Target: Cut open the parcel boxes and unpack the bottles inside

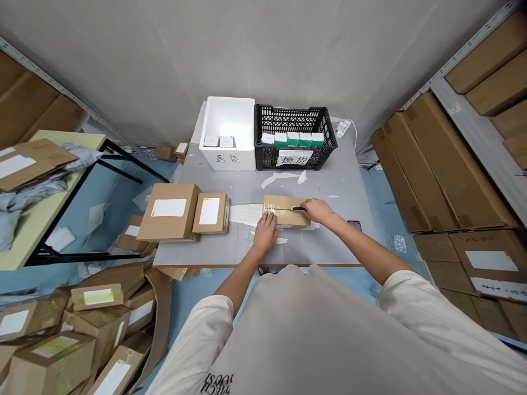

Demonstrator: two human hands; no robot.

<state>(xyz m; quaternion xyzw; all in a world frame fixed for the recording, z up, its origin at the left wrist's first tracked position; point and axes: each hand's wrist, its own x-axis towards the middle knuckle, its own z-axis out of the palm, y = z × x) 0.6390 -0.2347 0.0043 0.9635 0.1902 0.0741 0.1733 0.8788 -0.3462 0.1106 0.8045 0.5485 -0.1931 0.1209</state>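
A taped cardboard box (284, 219) lies near the front middle of the table. My left hand (265, 229) holds its front left corner, fingers bent over the top edge and a ring on one of them. In my right hand (317, 210) is a box cutter (297, 208), yellow and black, its tip at the tape along the top seam. The fist around the cutter hides most of its handle. To the left, a small carton (221, 214) with a white label stands beside a larger labelled carton (168, 189).
At the back are a white foam bin (224, 160) and a black plastic crate (317, 162), both holding small boxes. Paper scraps and a phone (354, 225) lie on the table (214, 255). Parcels pile up on the floor at left; a shelf of cartons (457, 164) stands right.
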